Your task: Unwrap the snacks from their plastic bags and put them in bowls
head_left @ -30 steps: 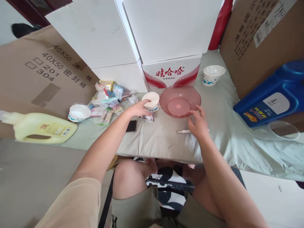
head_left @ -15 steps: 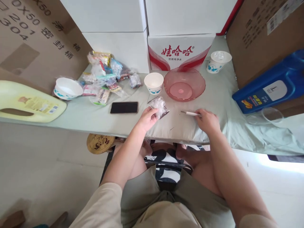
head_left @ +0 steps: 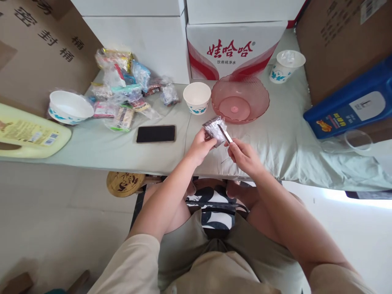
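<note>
My left hand [head_left: 203, 146] is closed on a small dark packet in crinkled clear plastic wrap [head_left: 213, 127], held just above the cloth in front of the paper cup. My right hand [head_left: 244, 155] grips a slim white-handled knife [head_left: 226, 134]. Its dark tip lies against the wrapped packet or just over it; which one I cannot tell. Behind both hands stand a white paper cup with blue leaves [head_left: 197, 98] and a pink ribbed bowl [head_left: 240, 99], neither showing anything inside.
A pile of wrapped snacks [head_left: 125, 87], a paper bowl [head_left: 71, 108] and a phone [head_left: 156, 134] lie left. Another cup holding clear plastic [head_left: 286, 67], a blue jug [head_left: 352, 102] and a clear plastic cup [head_left: 357, 141] stand right. White cartons [head_left: 232, 49] wall off the back.
My right hand has moved left, bringing the knife from beside the bowl's front to the packet. My left hand has shifted slightly right with the packet. The camera view has tilted down a little.
</note>
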Demonstrator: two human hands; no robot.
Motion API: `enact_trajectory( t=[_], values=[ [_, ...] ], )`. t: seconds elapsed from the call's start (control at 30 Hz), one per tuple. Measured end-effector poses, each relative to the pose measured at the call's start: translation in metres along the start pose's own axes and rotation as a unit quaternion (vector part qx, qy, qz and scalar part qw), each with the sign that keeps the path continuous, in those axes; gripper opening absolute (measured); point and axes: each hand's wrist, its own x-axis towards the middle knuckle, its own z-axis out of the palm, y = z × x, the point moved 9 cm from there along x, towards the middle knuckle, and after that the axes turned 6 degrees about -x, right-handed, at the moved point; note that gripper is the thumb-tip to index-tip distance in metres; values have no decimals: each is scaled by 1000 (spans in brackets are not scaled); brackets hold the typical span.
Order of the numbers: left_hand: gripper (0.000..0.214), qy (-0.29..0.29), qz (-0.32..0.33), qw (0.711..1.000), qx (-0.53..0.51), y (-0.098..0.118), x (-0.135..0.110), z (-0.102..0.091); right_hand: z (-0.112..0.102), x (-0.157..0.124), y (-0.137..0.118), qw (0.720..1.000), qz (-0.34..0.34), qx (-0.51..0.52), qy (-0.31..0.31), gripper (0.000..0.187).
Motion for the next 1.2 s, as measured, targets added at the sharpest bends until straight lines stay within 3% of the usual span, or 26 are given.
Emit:
enact_trajectory(
  t=[0.17, 0.33, 0.43, 0.53, 0.63, 0.73, 0.8, 0.87, 0.97, 1.03, 1.1, 1.2],
  values=[
    [46, -19, 9, 1000, 7, 0, -1, 7, -3, 1, 2, 994, -2, -107, 16, 36],
    [45, 37, 66, 997, -10, 29, 3, -20, -6, -4, 17, 982, 17, -187, 1, 36],
    [58, 43, 72, 995, 45, 38, 0, -30, -25, -4, 32, 965, 42, -257, 34, 35],
    [77, 24, 55, 995, 81, 30, -5, -25, -46, 0, 52, 935, 99, -337, 55, 36],
    [74, -6, 20, 997, 74, 9, -9, -12, -58, 4, 62, 919, 126, -365, 77, 35],
    [61, -7, -2, 996, 91, -8, -8, -6, -58, 6, 48, 922, 57, -357, 136, 36],
    [53, 5, 22, 989, 148, -7, -6, -8, -43, 6, 34, 939, -19, -316, 130, 38],
    [49, 31, 103, 960, 258, 8, -7, -12, -20, 5, 24, 959, -75, -264, 76, 41],
    [51, 27, 219, 875, 431, 31, -14, -5, 5, 5, 19, 968, -89, -236, 10, 44],
    [51, -33, 216, 839, 498, 27, -15, 3, 11, 6, 20, 968, -79, -236, -2, 44],
    [45, -80, 186, 823, 530, 17, -14, 7, 14, 8, 23, 971, -73, -228, -12, 47],
    [33, -69, 175, 815, 548, 13, -14, 7, 17, 9, 25, 972, -72, -221, -19, 49]
  ],
)
